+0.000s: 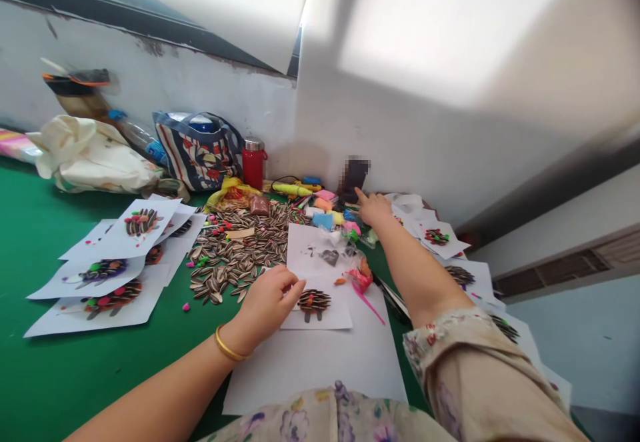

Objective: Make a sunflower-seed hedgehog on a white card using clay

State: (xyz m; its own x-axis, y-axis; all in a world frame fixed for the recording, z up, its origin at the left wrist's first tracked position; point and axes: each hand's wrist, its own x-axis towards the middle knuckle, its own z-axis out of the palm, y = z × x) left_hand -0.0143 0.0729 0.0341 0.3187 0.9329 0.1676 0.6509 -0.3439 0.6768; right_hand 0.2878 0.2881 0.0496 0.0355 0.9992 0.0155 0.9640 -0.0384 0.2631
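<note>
My left hand [273, 302] rests at the left edge of a small white sheet [337, 322], its fingers curled together; whether they hold something is hidden. Right beside its fingertips is a hedgehog figure [315, 301] made of striped seeds and clay. My right hand [375, 207] reaches to the back, index finger extended toward a dark upright phone [356, 177], partly pixelated, and holds nothing that I can see. A heap of striped seeds [250, 235] lies left of the sheets. Coloured clay pieces [324, 221] are between the heap and my right hand.
Finished seed pictures on paper lie at the left [115, 302] and right [445, 239]. Along the wall stand a red bottle [253, 165], a patterned bag [200, 155] and a cream cloth bag [95, 155]. Scissors [393, 299] lie beneath my right forearm.
</note>
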